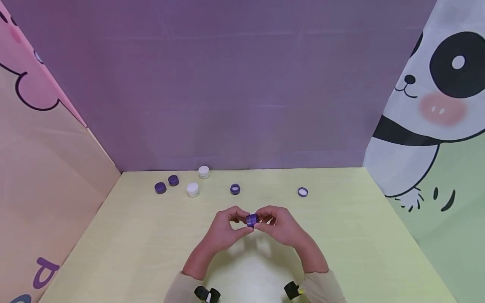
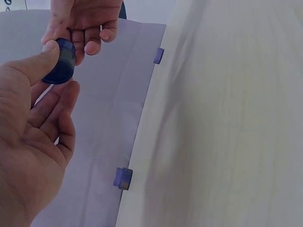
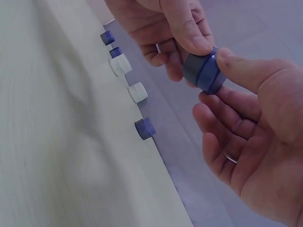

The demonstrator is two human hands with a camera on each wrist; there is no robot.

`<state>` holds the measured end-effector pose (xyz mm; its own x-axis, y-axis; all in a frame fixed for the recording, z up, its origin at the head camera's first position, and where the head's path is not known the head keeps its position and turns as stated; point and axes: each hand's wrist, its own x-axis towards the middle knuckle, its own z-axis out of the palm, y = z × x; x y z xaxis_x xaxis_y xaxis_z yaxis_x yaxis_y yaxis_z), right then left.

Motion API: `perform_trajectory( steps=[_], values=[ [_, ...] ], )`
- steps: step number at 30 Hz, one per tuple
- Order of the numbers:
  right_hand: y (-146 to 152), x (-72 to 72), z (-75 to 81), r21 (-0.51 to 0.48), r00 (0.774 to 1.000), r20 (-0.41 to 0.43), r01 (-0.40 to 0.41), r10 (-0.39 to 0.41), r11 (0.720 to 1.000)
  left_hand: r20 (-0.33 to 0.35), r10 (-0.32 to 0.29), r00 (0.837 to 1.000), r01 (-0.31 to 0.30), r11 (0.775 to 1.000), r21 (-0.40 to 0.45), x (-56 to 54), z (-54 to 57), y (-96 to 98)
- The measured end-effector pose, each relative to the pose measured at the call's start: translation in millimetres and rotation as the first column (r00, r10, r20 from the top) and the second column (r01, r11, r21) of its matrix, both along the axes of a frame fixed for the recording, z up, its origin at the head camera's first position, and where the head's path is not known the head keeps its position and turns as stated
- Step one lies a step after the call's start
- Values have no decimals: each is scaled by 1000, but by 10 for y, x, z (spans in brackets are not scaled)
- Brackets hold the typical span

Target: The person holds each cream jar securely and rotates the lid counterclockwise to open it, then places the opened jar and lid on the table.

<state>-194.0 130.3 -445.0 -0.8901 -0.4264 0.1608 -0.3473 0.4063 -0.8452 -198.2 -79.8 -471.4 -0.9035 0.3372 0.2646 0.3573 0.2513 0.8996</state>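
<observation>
Both hands hold one small round purple jar [image 1: 251, 220] above the middle of the table. My left hand [image 1: 224, 230] pinches its left end between thumb and fingertips. From the other side, my right hand [image 1: 281, 227] pinches the right end the same way. In the right wrist view the jar [image 3: 205, 69] has a darker part on the left hand's side and a bluer, lid-like part under the right thumb, set against each other. The left wrist view shows the jar [image 2: 64, 64] tilted, partly covered by the left thumb.
Behind the hands on the pale table [image 1: 360, 235] are two purple jars [image 1: 160, 187] and two white jars [image 1: 193, 190] at left. A purple piece with an open top [image 1: 235, 189] lies near the middle, a purple ring-like cap [image 1: 302, 192] farther right. A purple backdrop [image 1: 242, 84] rises behind.
</observation>
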Motion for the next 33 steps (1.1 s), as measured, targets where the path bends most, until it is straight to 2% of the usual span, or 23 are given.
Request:
perform_trajectory(
  steps=[5, 10, 12, 17, 22, 24, 31, 33],
  values=[
    [7, -4, 8, -3, 1000, -11, 10, -10, 1000, -26, 5, 1000, -6, 1000, -16, -2, 14, -13],
    [19, -8, 18, -52, 999, 46, 2, 0, 999, -57, 14, 998, -16, 999, -33, -6, 12, -22],
    [10, -12, 13, -32, 997, 68, 29, -26, 999, -64, 19, 998, -21, 999, -34, -6, 3, -26],
    [-24, -17, -30, 103, 991, 81, 96, -104, 990, -55, 33, 998, -35, 999, -30, 9, -17, -39],
    [-43, -1, -17, 121, 993, 90, 62, -74, 991, -7, 49, 999, -49, 998, -40, 50, -12, -40],
    [-43, -4, -7, 115, 995, 80, 48, -58, 992, 1, 58, 998, -58, 997, -48, 69, 20, -32],
    [7, -49, 6, 66, 999, 37, -24, 22, 998, -1, 39, 999, -39, 999, -36, 192, 306, -17],
    [21, -70, 4, 53, 999, 27, -44, 42, 998, 1, 36, 999, -36, 999, -33, 196, 333, -15]
  ],
)
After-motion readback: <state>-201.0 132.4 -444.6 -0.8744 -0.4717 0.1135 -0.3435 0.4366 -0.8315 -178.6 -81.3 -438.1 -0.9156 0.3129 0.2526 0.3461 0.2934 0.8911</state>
